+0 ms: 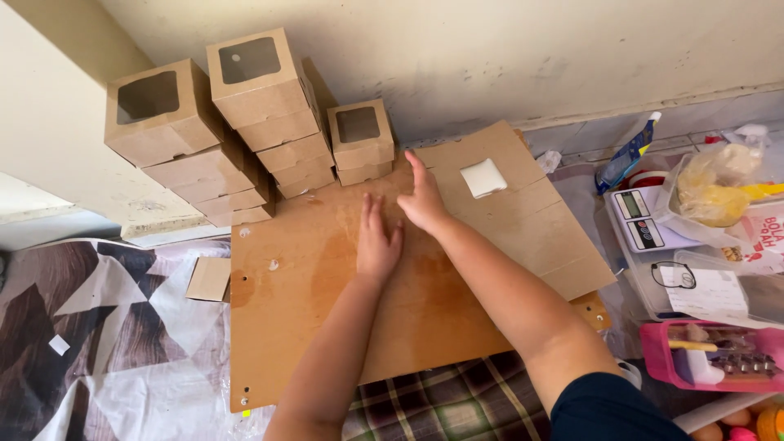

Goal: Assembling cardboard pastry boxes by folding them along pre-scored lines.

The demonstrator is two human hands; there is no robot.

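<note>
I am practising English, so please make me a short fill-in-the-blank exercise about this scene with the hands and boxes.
1. Both hands, left hand and right hand, press on a flat sheet of brown ____.
2. Each stacked kraft box has a clear ____ in one face.
3. The digital kitchen scale stands to the person's ____.

Missing words: cardboard; window; right

Stacked window boxes [245, 122] stood upper left. A kitchen scale [639, 218] and pink tray [710, 355] sat far right.
</note>
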